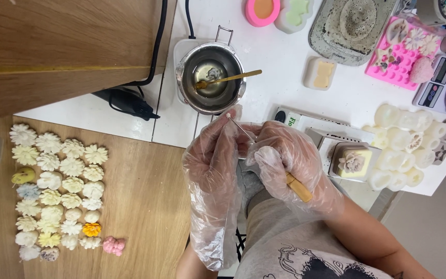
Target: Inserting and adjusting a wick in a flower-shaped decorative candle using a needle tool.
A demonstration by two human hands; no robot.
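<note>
A small green-and-white label (pixel 291 120) lies on the white tabletop (pixel 280 57) behind the hands. The right hand (pixel 290 160) fingers grasp a thin, wooden-handled pick (pixel 264 155); the left hand (pixel 211 155) fingers pinch its metal tip.

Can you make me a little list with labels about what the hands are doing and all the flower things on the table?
left hand: in a loose clear plastic glove, cupped around something small that I cannot make out
right hand: gloved, holds a thin metal pick with a wooden handle
melting pot: metal, a wooden stick rests in it
little flowers: rows on the wooden table, mostly white and cream, one orange, one pink
pink mould: far right
white moulds: right
</note>
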